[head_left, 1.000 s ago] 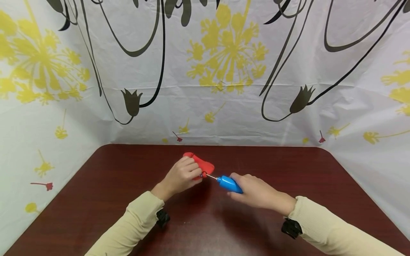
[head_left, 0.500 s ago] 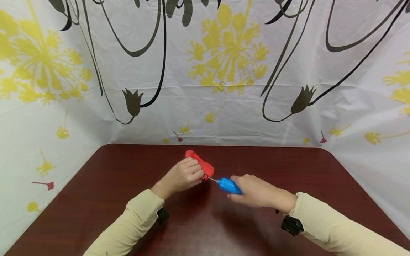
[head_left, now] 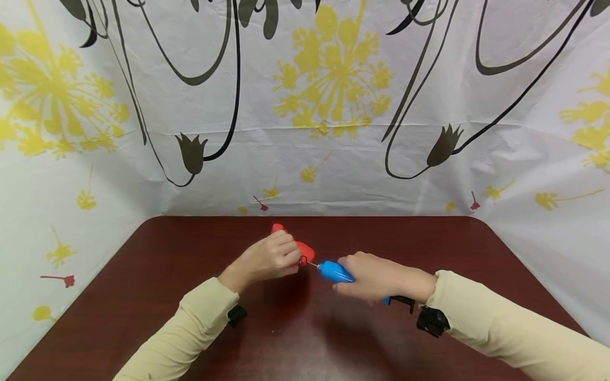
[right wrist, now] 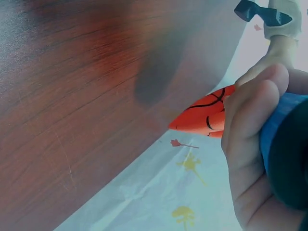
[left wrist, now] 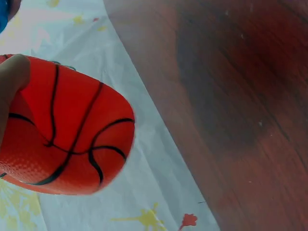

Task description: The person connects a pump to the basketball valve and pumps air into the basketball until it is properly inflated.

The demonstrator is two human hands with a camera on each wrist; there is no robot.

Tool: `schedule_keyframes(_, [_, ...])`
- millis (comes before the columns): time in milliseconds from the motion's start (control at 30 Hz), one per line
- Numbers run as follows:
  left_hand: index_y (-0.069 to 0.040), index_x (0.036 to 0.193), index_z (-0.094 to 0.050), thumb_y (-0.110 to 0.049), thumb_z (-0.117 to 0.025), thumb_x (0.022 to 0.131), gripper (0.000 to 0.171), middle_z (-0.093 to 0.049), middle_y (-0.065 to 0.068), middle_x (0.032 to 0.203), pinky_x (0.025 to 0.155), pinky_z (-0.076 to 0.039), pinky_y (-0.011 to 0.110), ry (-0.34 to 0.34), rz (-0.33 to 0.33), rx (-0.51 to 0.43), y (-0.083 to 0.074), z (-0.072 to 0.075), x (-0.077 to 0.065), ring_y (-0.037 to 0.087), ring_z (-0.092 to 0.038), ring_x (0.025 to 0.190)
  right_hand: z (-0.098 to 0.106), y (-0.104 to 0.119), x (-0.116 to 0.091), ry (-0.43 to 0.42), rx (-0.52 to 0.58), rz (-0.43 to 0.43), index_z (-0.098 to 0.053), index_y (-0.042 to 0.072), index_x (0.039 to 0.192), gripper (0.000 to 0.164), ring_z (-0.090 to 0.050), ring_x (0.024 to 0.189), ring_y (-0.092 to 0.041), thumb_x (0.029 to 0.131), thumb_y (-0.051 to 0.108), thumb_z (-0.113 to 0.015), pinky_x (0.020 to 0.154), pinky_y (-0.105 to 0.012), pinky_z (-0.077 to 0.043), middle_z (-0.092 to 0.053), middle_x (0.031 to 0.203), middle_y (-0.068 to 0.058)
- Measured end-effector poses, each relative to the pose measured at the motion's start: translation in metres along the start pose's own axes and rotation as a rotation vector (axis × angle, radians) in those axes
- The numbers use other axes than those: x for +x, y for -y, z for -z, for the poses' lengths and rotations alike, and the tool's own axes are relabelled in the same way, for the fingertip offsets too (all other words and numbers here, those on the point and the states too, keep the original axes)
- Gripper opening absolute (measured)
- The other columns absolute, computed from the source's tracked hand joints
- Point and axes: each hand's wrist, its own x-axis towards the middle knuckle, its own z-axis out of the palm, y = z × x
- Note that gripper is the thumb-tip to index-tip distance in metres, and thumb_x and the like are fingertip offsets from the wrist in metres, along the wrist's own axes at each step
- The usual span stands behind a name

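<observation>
My left hand pinches a limp, partly flattened orange-red toy basketball above the table. Black seam lines and a caved-in side show on the ball in the left wrist view. My right hand grips a blue hand pump. A thin metal needle runs from the pump's tip to the ball, at the left fingers; where its end sits is too small to tell. In the right wrist view the right hand wraps round the blue pump, whose dark round end faces the camera.
Beneath both hands lies a dark red-brown wooden table with rounded far corners. A white sheet with yellow and grey flower prints hangs behind and at the sides. Black camera mounts sit at both wrists.
Both hands keep their hold, and the needle still meets the ball. The ball has tilted slightly. A blue and black part of the pump now shows below the right wrist.
</observation>
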Motion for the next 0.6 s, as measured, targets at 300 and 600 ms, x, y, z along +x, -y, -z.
schedule_keyframes(300, [-0.008,0.069,-0.057,-0.018,-0.07,0.068,0.016,-0.058,0.001,0.068,0.065,-0.042,0.024,-0.015,-0.085,-0.015,-0.006,0.005,0.007,0.013,-0.047,0.064,-0.004,-0.001,-0.001,0.048,0.128,0.006,-0.05,0.007,0.082,0.017,-0.047,0.037,-0.009,0.083,0.022,-0.057,0.039,-0.025,-0.042,-0.047,0.055,0.0])
schedule_keyframes(600, [-0.009,0.071,-0.06,-0.021,-0.071,0.07,0.017,-0.06,-0.001,0.07,0.068,-0.042,0.023,0.061,-0.092,-0.02,-0.017,0.006,0.006,0.012,-0.049,0.066,-0.013,-0.009,0.0,0.195,0.522,-0.142,-0.051,0.001,0.076,0.03,-0.042,0.037,-0.01,0.083,0.03,-0.057,0.037,-0.021,-0.039,-0.046,0.055,-0.002])
